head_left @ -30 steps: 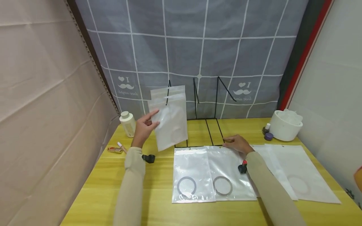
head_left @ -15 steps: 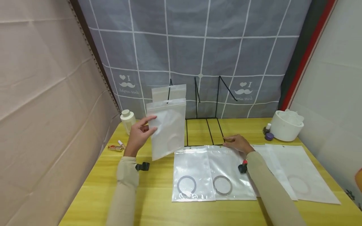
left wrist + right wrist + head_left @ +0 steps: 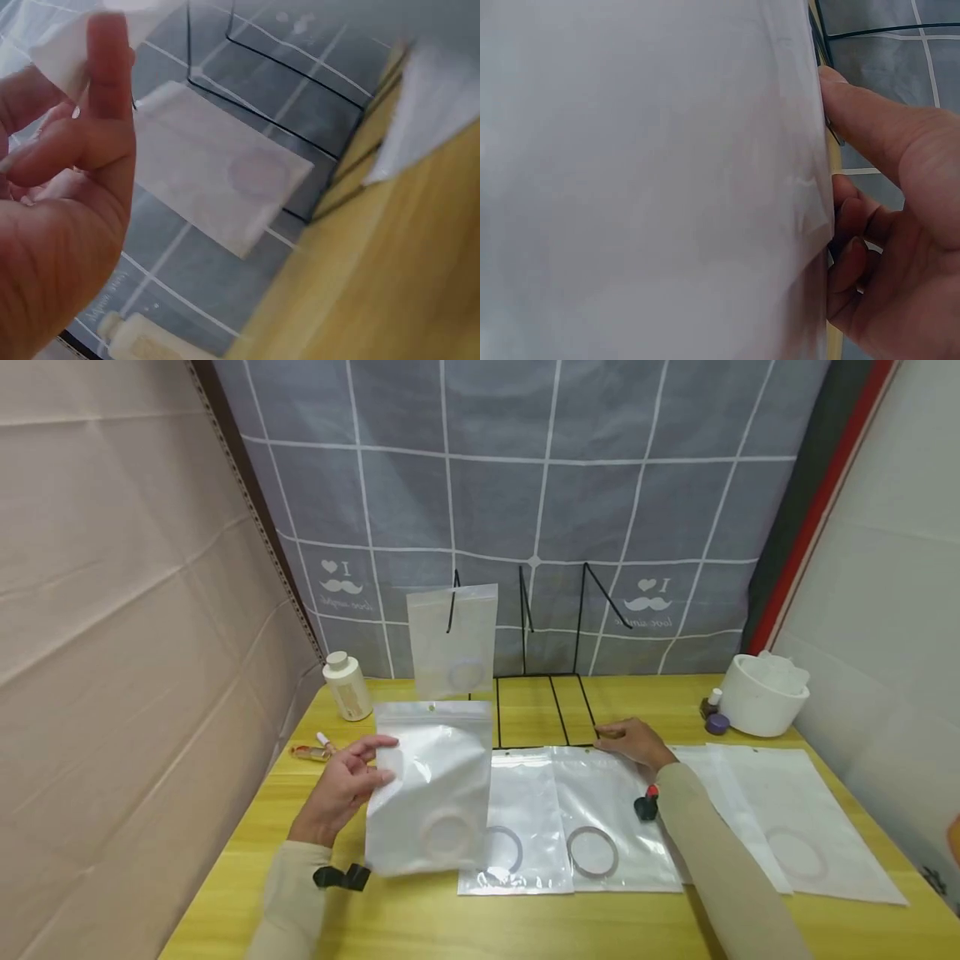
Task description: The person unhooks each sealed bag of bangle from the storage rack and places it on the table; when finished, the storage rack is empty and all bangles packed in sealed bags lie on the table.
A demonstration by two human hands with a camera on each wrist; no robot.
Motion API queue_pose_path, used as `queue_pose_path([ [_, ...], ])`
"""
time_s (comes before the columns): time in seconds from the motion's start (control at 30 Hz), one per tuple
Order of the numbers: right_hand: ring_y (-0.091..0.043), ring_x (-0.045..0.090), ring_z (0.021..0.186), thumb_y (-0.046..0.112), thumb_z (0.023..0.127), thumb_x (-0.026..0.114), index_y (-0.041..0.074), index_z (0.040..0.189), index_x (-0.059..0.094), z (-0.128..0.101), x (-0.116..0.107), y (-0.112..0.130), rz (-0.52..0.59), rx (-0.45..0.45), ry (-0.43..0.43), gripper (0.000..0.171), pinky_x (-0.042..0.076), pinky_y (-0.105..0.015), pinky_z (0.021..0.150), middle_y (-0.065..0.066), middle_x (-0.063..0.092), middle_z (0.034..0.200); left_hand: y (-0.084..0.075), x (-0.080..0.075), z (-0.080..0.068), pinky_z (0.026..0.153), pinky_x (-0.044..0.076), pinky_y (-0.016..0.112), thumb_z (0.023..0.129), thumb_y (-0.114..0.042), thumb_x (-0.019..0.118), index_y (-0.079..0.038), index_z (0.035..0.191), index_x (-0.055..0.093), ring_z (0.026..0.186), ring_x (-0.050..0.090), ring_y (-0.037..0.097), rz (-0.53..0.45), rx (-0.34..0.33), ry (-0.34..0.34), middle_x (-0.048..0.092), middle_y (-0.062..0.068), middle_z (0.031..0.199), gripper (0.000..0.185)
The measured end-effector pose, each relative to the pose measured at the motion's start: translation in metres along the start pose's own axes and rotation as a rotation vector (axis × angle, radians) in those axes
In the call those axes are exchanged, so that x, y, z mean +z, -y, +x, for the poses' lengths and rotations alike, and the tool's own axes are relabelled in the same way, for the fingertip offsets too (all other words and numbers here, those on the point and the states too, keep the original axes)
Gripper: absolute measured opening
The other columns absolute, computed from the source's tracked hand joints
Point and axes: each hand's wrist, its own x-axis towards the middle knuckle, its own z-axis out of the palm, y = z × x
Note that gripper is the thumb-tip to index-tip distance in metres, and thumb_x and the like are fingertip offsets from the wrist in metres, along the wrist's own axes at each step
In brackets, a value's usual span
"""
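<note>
My left hand [image 3: 341,789] pinches the left edge of a white zip bag [image 3: 431,777] with a ring faintly showing inside. That bag hangs upright in front of the black wire rack [image 3: 580,618], overlapping one bag on the table. Another zip bag [image 3: 453,647] with a ring hangs on the rack's left hook; it also shows in the left wrist view as a pale bag [image 3: 217,169]. My right hand [image 3: 633,743] grips the rack's front right base corner, fingers curled in the right wrist view. Two zip bags with rings, a left bag [image 3: 528,785] and a right bag [image 3: 615,793], lie before the rack.
More white bags [image 3: 810,810] lie at the right. A white bottle [image 3: 347,687] and a small vial [image 3: 309,752] stand and lie at left. A white round container [image 3: 763,697], a dark bottle [image 3: 709,703] and a purple lid [image 3: 717,723] sit at back right.
The front bag has come off the left hook. My left hand has drawn it toward me, down and slightly left. The other bag stays on the hook; my right hand has kept its place.
</note>
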Motion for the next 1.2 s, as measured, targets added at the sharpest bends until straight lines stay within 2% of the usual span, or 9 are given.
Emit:
queue_pose_path([
  [0.1, -0.044, 0.048, 0.134, 0.043, 0.091, 0.074, 0.014, 0.142, 0.06, -0.001, 0.0, 0.001, 0.001, -0.013, 0.005, 0.06, 0.041, -0.061, 0.108, -0.022, 0.054, 0.145, 0.025, -0.016, -0.011, 0.043, 0.036, 0.012, 0.092, 0.01, 0.063, -0.01, 0.128, 0.064, 0.047, 0.043, -0.002, -0.006, -0.174, -0.01, 0.061, -0.006, 0.088, 0.041],
  [0.17, -0.045, 0.046, 0.136, 0.043, 0.091, 0.074, 0.014, 0.143, 0.059, -0.003, -0.001, 0.003, 0.008, -0.017, 0.012, 0.061, 0.041, -0.061, 0.108, -0.022, 0.053, 0.145, 0.043, -0.029, -0.015, 0.04, 0.029, 0.015, 0.091, 0.004, 0.068, -0.004, 0.131, 0.061, 0.042, 0.033, 0.0, 0.08, -0.287, -0.048, 0.055, -0.006, 0.078, 0.041],
  [0.23, -0.045, 0.046, 0.136, 0.044, 0.091, 0.074, 0.014, 0.143, 0.059, -0.004, 0.0, 0.001, 0.011, -0.015, 0.016, 0.062, 0.041, -0.062, 0.107, -0.022, 0.053, 0.146, 0.055, -0.037, -0.017, 0.042, 0.028, 0.017, 0.09, 0.0, 0.072, 0.001, 0.134, 0.058, 0.044, 0.031, 0.003, 0.164, -0.385, -0.09, 0.053, -0.004, 0.075, 0.046],
  [0.33, -0.045, 0.046, 0.135, 0.046, 0.092, 0.073, 0.015, 0.144, 0.058, -0.006, 0.002, -0.002, 0.017, -0.011, 0.02, 0.062, 0.042, -0.062, 0.107, -0.021, 0.053, 0.146, 0.065, -0.043, -0.016, 0.044, 0.032, 0.019, 0.089, -0.001, 0.074, 0.006, 0.136, 0.056, 0.047, 0.033, 0.005, 0.255, -0.456, -0.14, 0.055, 0.0, 0.08, 0.051],
  [0.57, -0.043, 0.048, 0.134, 0.045, 0.091, 0.074, 0.015, 0.143, 0.059, -0.004, 0.003, -0.003, 0.014, -0.011, 0.006, 0.062, 0.042, -0.06, 0.107, -0.02, 0.054, 0.145, 0.065, -0.044, -0.006, 0.044, 0.039, 0.021, 0.087, -0.001, 0.076, 0.0, 0.129, 0.065, 0.046, 0.039, 0.009, 0.442, -0.493, -0.195, 0.056, 0.001, 0.077, 0.043],
  [0.73, -0.043, 0.05, 0.132, 0.043, 0.091, 0.075, 0.014, 0.142, 0.06, -0.003, 0.0, 0.001, 0.013, 0.008, -0.008, 0.061, 0.043, -0.06, 0.106, -0.021, 0.054, 0.145, 0.065, -0.042, 0.001, 0.047, 0.039, 0.024, 0.086, 0.001, 0.075, -0.001, 0.126, 0.067, 0.049, 0.038, 0.012, 0.544, -0.486, -0.185, 0.047, 0.002, 0.072, 0.04],
  [0.97, -0.042, 0.052, 0.13, 0.043, 0.091, 0.075, 0.015, 0.142, 0.059, -0.001, 0.0, 0.001, 0.025, 0.031, -0.005, 0.061, 0.044, -0.059, 0.105, -0.022, 0.053, 0.146, 0.064, -0.037, 0.004, 0.058, 0.035, 0.026, 0.082, 0.0, 0.08, 0.0, 0.12, 0.072, 0.061, 0.036, 0.015, 0.773, -0.501, -0.177, 0.041, 0.001, 0.067, 0.039],
  [1.07, -0.042, 0.051, 0.131, 0.044, 0.09, 0.075, 0.014, 0.143, 0.059, 0.0, 0.001, 0.0, 0.029, 0.029, -0.003, 0.062, 0.044, -0.059, 0.106, -0.022, 0.053, 0.146, 0.063, -0.035, 0.004, 0.06, 0.032, 0.027, 0.081, -0.001, 0.081, -0.002, 0.121, 0.073, 0.064, 0.034, 0.016, 0.8, -0.529, -0.193, 0.039, 0.001, 0.069, 0.04],
  [1.2, -0.042, 0.051, 0.131, 0.044, 0.09, 0.075, 0.015, 0.143, 0.059, -0.001, 0.001, 0.0, 0.037, 0.032, -0.001, 0.063, 0.044, -0.059, 0.106, -0.021, 0.053, 0.146, 0.064, -0.035, 0.004, 0.057, 0.033, 0.026, 0.08, -0.003, 0.082, -0.003, 0.12, 0.074, 0.061, 0.034, 0.016, 0.823, -0.524, -0.193, 0.04, 0.001, 0.067, 0.041],
])
